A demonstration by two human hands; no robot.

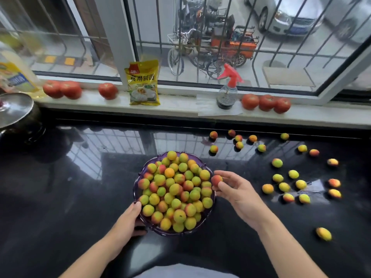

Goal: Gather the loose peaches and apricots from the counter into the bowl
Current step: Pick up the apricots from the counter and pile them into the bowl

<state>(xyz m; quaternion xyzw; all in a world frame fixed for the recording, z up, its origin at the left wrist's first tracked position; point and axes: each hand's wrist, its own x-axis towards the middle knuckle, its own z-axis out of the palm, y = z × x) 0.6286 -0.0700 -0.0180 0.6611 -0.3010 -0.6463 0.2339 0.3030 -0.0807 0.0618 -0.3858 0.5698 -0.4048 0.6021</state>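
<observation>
A purple bowl (160,231) sits mid-counter, heaped with several small yellow, green and red peaches and apricots. My left hand (128,219) grips the bowl's near-left rim. My right hand (236,192) pinches one reddish fruit (216,179) in its fingertips just beside the bowl's right rim. Several loose fruits lie scattered on the black counter (60,197) to the right, such as a group (284,186) near my right hand, a far cluster (239,138) by the sill, and a lone one (323,234) at the near right.
On the white window sill (180,103) stand several tomatoes (266,102), a yellow packet (143,83) and a spray bottle (227,91). A dark pot with a glass lid (16,111) sits at the far left of the counter.
</observation>
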